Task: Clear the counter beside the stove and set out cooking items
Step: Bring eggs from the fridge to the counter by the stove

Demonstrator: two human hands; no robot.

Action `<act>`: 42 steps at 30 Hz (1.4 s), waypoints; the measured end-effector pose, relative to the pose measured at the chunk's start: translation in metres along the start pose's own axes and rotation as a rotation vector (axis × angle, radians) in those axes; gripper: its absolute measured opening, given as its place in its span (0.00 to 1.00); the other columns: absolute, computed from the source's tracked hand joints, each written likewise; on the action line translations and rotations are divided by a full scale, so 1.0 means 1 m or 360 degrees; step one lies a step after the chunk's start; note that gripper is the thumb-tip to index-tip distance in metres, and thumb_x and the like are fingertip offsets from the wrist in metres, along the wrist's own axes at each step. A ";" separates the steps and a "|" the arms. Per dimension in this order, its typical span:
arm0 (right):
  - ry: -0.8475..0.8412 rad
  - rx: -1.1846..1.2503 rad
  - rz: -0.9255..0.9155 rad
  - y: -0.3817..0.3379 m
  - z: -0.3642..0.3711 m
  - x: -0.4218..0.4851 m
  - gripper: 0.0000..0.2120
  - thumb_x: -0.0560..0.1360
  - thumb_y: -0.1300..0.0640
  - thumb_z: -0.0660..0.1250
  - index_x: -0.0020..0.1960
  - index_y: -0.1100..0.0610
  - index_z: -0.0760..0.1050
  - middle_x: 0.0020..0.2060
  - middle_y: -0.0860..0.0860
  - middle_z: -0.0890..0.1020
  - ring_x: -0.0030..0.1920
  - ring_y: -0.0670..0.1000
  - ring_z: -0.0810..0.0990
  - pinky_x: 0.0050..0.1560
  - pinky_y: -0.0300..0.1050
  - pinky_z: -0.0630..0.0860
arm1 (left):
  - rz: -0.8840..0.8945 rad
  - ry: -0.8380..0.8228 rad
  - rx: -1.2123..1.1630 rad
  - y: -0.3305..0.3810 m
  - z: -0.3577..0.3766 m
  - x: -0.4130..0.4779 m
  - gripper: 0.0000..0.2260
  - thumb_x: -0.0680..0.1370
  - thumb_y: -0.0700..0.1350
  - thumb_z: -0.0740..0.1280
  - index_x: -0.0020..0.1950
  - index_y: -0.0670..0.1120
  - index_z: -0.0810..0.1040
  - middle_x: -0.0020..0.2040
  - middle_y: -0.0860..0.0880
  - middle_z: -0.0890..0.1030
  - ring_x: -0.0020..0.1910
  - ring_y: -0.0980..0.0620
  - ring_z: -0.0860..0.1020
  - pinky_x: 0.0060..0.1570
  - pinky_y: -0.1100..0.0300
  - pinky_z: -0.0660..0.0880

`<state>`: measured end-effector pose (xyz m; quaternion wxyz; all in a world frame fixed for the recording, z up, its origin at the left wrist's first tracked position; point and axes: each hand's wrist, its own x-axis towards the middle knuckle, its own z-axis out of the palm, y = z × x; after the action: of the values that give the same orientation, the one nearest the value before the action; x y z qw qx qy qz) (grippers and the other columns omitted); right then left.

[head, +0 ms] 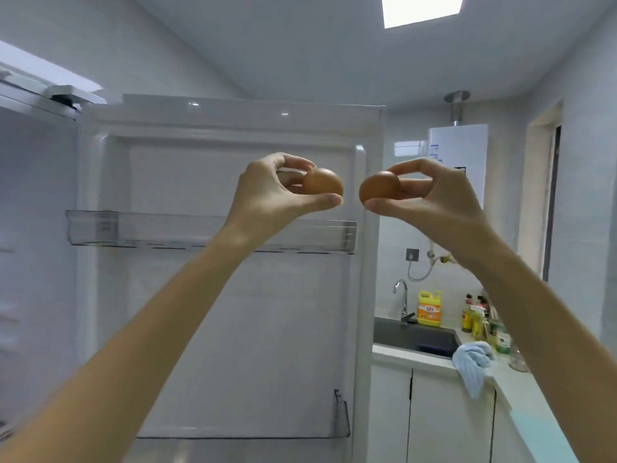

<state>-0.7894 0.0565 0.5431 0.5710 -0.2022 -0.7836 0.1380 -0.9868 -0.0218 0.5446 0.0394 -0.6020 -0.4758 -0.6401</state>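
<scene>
Head view: 2 brown eggs are held up at chest height in front of an open fridge door (233,329). The left egg (324,186) is pinched by the left hand (267,192), thumb below and curled fingers above. The right egg (379,190) is pinched likewise by the right hand (430,195). The eggs are near each other, not touching. A clear door shelf (207,233) is seen behind the left forearm. At lower right, a sink (400,332), a yellow bottle (429,309) and a blue cloth (472,362) draped over the counter (521,389) edge are recorded.

a home kitchen: open fridge door (233,295), sink (414,335), faucet (402,295), dish soap (429,309).
</scene>
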 end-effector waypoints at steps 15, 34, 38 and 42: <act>0.0335 -0.0529 0.0416 0.100 -0.243 -0.133 0.24 0.63 0.54 0.80 0.56 0.53 0.76 0.42 0.43 0.82 0.40 0.34 0.81 0.38 0.23 0.71 | -0.0001 -0.0542 -0.0506 0.068 0.284 -0.080 0.27 0.61 0.49 0.81 0.56 0.45 0.79 0.47 0.50 0.84 0.44 0.57 0.83 0.45 0.64 0.80; 0.0884 -0.1137 0.1104 0.127 -0.501 -0.319 0.22 0.63 0.55 0.81 0.54 0.51 0.77 0.47 0.48 0.84 0.43 0.40 0.82 0.41 0.24 0.72 | 0.0023 -0.1295 -0.1021 0.209 0.575 -0.218 0.24 0.60 0.50 0.81 0.53 0.48 0.79 0.45 0.52 0.83 0.41 0.59 0.83 0.44 0.66 0.79; 0.1000 -0.1282 0.1232 0.124 -0.540 -0.356 0.22 0.63 0.56 0.81 0.54 0.52 0.77 0.47 0.47 0.84 0.42 0.43 0.83 0.41 0.26 0.73 | 0.0042 -0.1489 -0.1121 0.235 0.631 -0.246 0.25 0.60 0.50 0.82 0.53 0.48 0.79 0.46 0.52 0.83 0.41 0.60 0.82 0.41 0.69 0.78; 0.1133 -0.1402 0.1371 0.125 -0.574 -0.388 0.22 0.63 0.56 0.81 0.54 0.51 0.77 0.45 0.44 0.82 0.44 0.41 0.82 0.43 0.29 0.74 | 0.0102 -0.1675 -0.1194 0.260 0.689 -0.274 0.21 0.60 0.50 0.82 0.48 0.51 0.78 0.44 0.54 0.83 0.40 0.61 0.82 0.45 0.63 0.80</act>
<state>-0.1206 -0.0264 0.3391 0.5522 -0.7387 -0.3830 -0.0524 -0.2451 0.1462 0.3471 -0.3931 -0.8221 -0.1572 -0.3808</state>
